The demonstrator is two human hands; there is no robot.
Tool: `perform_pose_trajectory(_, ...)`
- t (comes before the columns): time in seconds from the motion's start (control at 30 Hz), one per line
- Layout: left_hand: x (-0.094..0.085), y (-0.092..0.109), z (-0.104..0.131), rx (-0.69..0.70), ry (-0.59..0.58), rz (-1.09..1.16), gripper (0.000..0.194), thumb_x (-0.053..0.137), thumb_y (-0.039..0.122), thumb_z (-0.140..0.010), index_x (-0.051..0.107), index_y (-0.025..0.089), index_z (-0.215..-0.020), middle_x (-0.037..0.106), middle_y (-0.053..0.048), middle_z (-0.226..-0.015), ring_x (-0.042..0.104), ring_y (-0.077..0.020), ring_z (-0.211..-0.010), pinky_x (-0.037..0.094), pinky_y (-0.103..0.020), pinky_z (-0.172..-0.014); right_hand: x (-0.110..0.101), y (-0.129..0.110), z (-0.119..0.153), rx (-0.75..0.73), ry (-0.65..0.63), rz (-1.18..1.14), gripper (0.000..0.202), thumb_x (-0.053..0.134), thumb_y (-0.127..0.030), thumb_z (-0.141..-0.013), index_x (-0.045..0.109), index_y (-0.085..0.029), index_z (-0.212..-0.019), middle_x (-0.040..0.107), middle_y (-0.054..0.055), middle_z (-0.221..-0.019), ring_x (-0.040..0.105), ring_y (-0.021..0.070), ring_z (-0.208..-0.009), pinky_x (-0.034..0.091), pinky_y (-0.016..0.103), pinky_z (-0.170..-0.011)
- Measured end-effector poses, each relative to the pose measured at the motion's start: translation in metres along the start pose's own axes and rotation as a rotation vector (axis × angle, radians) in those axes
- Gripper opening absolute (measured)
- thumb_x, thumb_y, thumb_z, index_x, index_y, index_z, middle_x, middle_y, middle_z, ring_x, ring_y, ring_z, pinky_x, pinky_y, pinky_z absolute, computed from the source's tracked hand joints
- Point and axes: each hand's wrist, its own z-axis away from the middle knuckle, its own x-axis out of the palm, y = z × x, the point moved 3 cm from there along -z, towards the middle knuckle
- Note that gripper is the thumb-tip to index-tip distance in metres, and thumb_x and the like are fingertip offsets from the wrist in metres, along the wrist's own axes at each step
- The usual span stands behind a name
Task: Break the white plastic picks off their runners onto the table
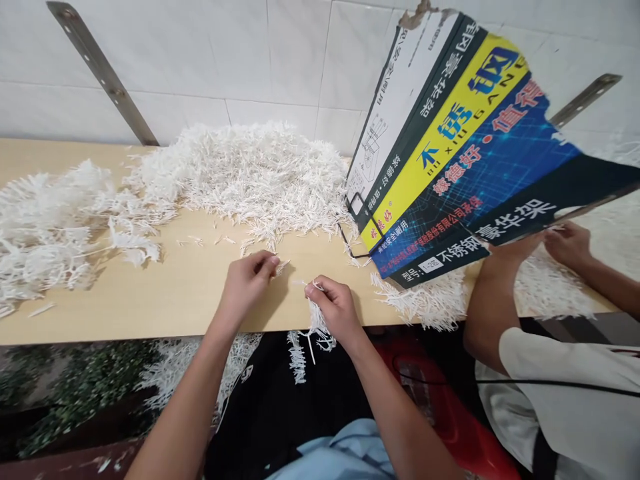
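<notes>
Near the bench [150,293] front edge, the right hand [336,308] is closed around a white plastic strip [316,330] hanging below it, while the left hand [249,280] pinches a small white piece [281,267] just beside.

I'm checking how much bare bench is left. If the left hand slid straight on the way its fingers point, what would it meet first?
Likely the small white piece at the left hand's fingertips, then bare table, then the big heap of white plastic pieces. Depth is hard to judge.

White plastic sprig strip [316,327] dangling over table edge, loose sprig [281,267] beside.
</notes>
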Motion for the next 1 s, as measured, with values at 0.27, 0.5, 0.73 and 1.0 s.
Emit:
perform_pose_trajectory(0.27, 0.025, 0.016, 0.024, 0.011, -0.275, 0.070, 0.029, 0.062, 0.044, -0.093, 0.073, 0.020, -0.081, 0.059, 0.002, -0.061, 0.053, -0.0147, -0.058, 0.038, -0.026, -0.059, 0.008, -0.002, 0.000, -0.017, -0.034, 0.075, 0.033, 0.062, -0.043, -0.094, 0.061, -0.019, -0.074, 0.046, -0.003, -0.064, 0.038, 0.0119, -0.060, 0.029, 0.027, -0.057)
perform_pose_trajectory(0.5, -0.008, -0.018, -0.013, 0.016, 0.244, -0.027, 0.023, 0.057, 0.035, -0.094, 0.073, 0.019, -0.088, 0.070, -0.003, -0.077, 0.062, -0.0173, -0.069, 0.048, -0.029, -0.067, -0.003, 0.001, 0.000, -0.004, 0.001, -0.068, 0.035, 0.064, -0.042, -0.091, 0.056, -0.019, -0.066, 0.043, -0.003, -0.061, 0.040, 0.0120, -0.059, 0.032, 0.026, -0.057)
perform_pose_trajectory(0.73, -0.002, 0.016, 0.006, 0.245, 0.149, -0.176, 0.033, 0.060, 0.040, -0.096, 0.071, 0.024, -0.123, 0.065, -0.011, -0.138, 0.062, -0.0276, -0.122, 0.055, -0.040, -0.093, 0.008, 0.016, -0.008, 0.117, 0.159, -0.187, 0.035, 0.068, -0.054, -0.090, 0.061, -0.020, -0.083, 0.051, -0.005, -0.063, 0.040, 0.0085, -0.048, 0.030, 0.021, -0.044)
perform_pose_trajectory(1.0, 0.044, 0.006, 0.057, -0.032, -0.148, 0.054, 0.041, 0.068, 0.049, -0.090, 0.073, 0.021, -0.118, 0.076, -0.003, -0.087, 0.069, -0.0172, -0.074, 0.052, -0.026, -0.066, 0.010, 0.014, -0.004, 0.059, 0.137, -0.083, 0.036, 0.067, -0.051, -0.093, 0.058, -0.020, -0.076, 0.051, -0.004, -0.063, 0.046, 0.0095, -0.054, 0.035, 0.021, -0.050)
